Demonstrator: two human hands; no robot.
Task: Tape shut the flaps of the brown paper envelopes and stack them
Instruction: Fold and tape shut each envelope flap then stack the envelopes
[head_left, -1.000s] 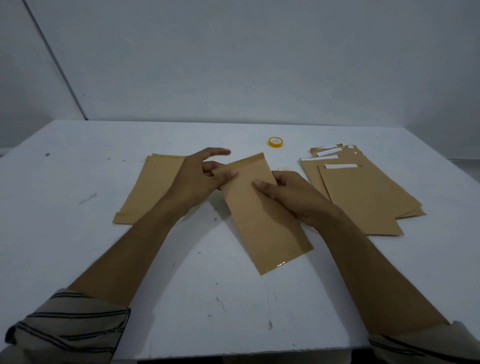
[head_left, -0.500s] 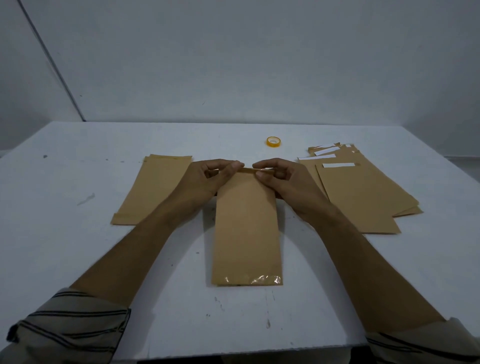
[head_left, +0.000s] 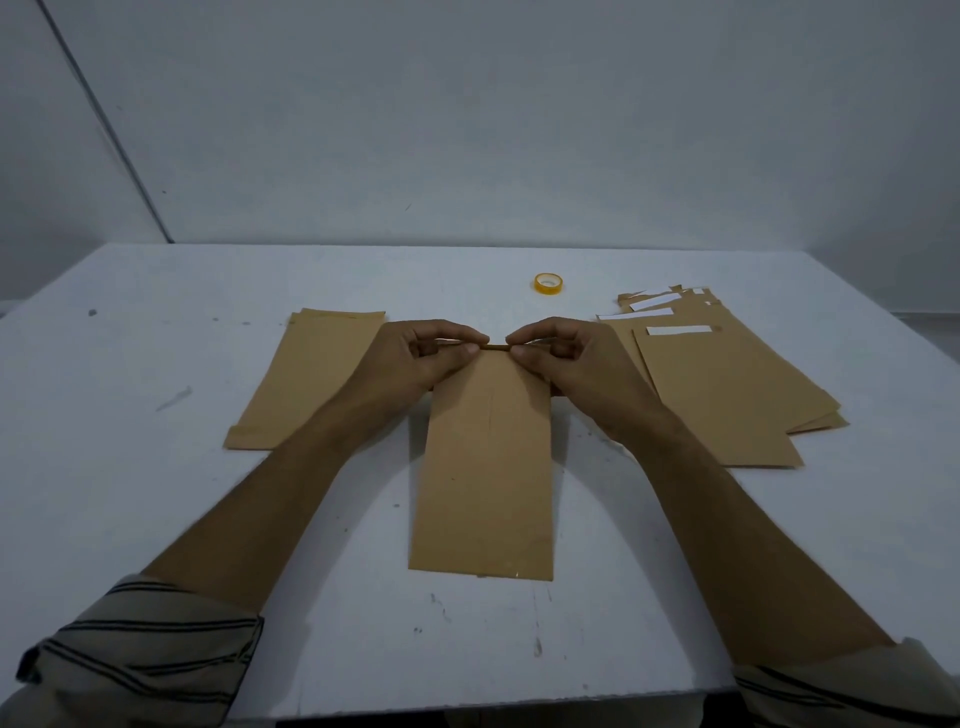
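Note:
A long brown paper envelope (head_left: 485, 478) lies lengthwise in the middle of the white table (head_left: 156, 519), a strip of clear tape shining on its near end. My left hand (head_left: 421, 358) and my right hand (head_left: 566, 358) pinch its folded far flap from either side, fingertips almost meeting at the centre. A stack of brown envelopes (head_left: 306, 384) lies to the left, partly under my left wrist. Several envelopes with white adhesive strips (head_left: 727, 395) are fanned out on the right. A small yellow roll of tape (head_left: 548, 283) sits beyond my hands.
A grey wall rises behind the table's far edge. Dark scuffs (head_left: 174, 399) mark the tabletop at the left and near the front edge. Striped sleeves cover both forearms at the bottom corners.
The middle envelope turned from slanted to straight in front of me. Both hands moved up to its far end and closed on the flap, fingertips drawing closer together.

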